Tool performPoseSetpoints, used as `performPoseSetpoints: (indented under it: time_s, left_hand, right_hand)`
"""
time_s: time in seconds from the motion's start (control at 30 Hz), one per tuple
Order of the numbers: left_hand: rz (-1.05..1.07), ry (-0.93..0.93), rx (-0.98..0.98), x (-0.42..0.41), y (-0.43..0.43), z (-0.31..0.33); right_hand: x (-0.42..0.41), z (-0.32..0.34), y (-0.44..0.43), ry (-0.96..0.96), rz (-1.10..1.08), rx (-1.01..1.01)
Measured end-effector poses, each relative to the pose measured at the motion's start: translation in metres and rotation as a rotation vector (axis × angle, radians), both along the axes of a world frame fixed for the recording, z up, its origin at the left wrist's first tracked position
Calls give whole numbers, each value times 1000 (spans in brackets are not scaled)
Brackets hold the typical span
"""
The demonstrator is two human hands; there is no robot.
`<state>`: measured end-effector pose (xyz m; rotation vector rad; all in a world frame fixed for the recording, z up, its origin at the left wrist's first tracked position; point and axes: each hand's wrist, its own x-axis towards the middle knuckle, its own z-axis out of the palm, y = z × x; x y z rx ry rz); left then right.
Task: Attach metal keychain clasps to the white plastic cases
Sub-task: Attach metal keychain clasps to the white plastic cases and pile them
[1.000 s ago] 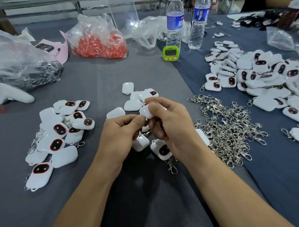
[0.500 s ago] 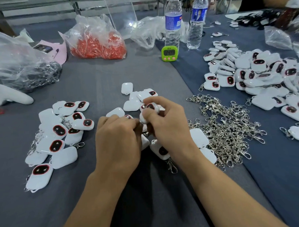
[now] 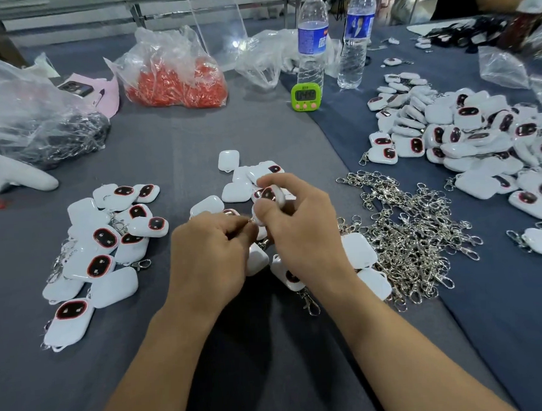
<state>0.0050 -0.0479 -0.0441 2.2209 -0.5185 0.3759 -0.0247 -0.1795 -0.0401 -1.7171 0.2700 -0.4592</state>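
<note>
2 water bottles [image 3: 313, 48] [image 3: 356, 40], 1 green timer [image 3: 305, 96], 1 white controller [image 3: 20, 177], 2 hands [image 3: 209, 254] [image 3: 302, 235].

The tabletop [image 3: 183, 140] lies bare in a wide strip in the middle and again at the near edge. A group of white cases [image 3: 100, 244] blocks the left side. A heap of clasps [image 3: 414, 236] blocks the right. Two bottles [image 3: 312, 48] and a timer [image 3: 303, 96] stand at the back.

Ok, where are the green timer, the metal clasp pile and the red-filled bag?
green timer [image 3: 304, 95]: head view, its display.
metal clasp pile [image 3: 413, 230]: head view, heap's middle.
red-filled bag [image 3: 177, 88]: head view, its red lower part.
</note>
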Motion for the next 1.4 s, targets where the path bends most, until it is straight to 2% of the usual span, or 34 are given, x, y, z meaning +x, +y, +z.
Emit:
performPoseSetpoints:
  time_s: [0.07, 0.1, 0.13, 0.2, 0.27, 0.33, 0.43, 0.53, 0.6, 0.63, 0.7, 0.8, 0.87, 0.9, 0.97, 1.0, 1.1, 1.13, 1.2, 1.27, 1.3, 1.4]
  left_hand:
    - [-26, -212, 264, -1, 4, -1]
    - [-34, -266, 344, -1, 5, -1]
    - [-37, -304, 389, -1, 5, 0]
    - [-7, -388, 410, 2, 6, -1]
    - [25, -421, 341, 5, 5, -2]
    - [43, -263, 144, 3, 1, -4]
    - [-20, 237, -351, 5, -3, -2]
    - [-112, 507, -569, 7, -6, 3]
    - [-133, 543, -601, 7, -7, 5]
    - [-109, 497, -564, 7, -7, 4]
    - [-21, 294, -349, 6, -4, 1]
    - [20, -174, 135, 7, 2, -3]
    - [-6, -379, 294, 7, 5, -5]
    - [-5, -404, 312, 8, 5, -5]
    - [24, -327, 240, 8, 4, -8]
    - [42, -207, 133, 6, 3, -8]
    - [18, 265, -356, 6, -2, -2]
    - [-6, 372, -515, 7, -4, 0]
    - [-25, 480, -694, 9, -6, 3]
    - [-26, 501, -735, 9, -8, 5]
    - [0, 469, -693, 8, -7, 4]
    - [67, 195, -265, 7, -2, -2]
  right_hand:
    - [-2, -4, 4, 10, 11, -197]
    - [-2, -4, 7, 23, 15, -237]
    - [-2, -3, 9, 34, 14, -192]
    - [0, 0, 10, 54, 23, 209]
    - [2, 5, 6, 90, 63, 611]
    - [3, 5, 1, 144, 113, 691]
    - [4, 8, -2, 156, 159, 725]
    - [4, 9, -3, 154, 166, 785]
    - [3, 8, -3, 123, 142, 745]
    - [3, 8, -3, 92, 119, 684]
    - [2, 7, 0, 22, 62, 456]
    - [-2, 2, 8, -24, 7, 62]
    - [-4, -1, 13, -40, 21, -11]
    - [-4, -1, 14, -40, 26, -2]
    - [-3, 2, 11, -27, 35, 105]
    - [-1, 3, 8, -17, 47, 185]
    - [2, 8, 1, 17, 83, 478]
    - [3, 8, -1, 31, 89, 562]
    - [4, 8, -2, 71, 109, 659]
    - [4, 7, -1, 100, 121, 674]
    - [3, 7, -1, 100, 114, 638]
    - [2, 3, -2, 38, 41, 279]
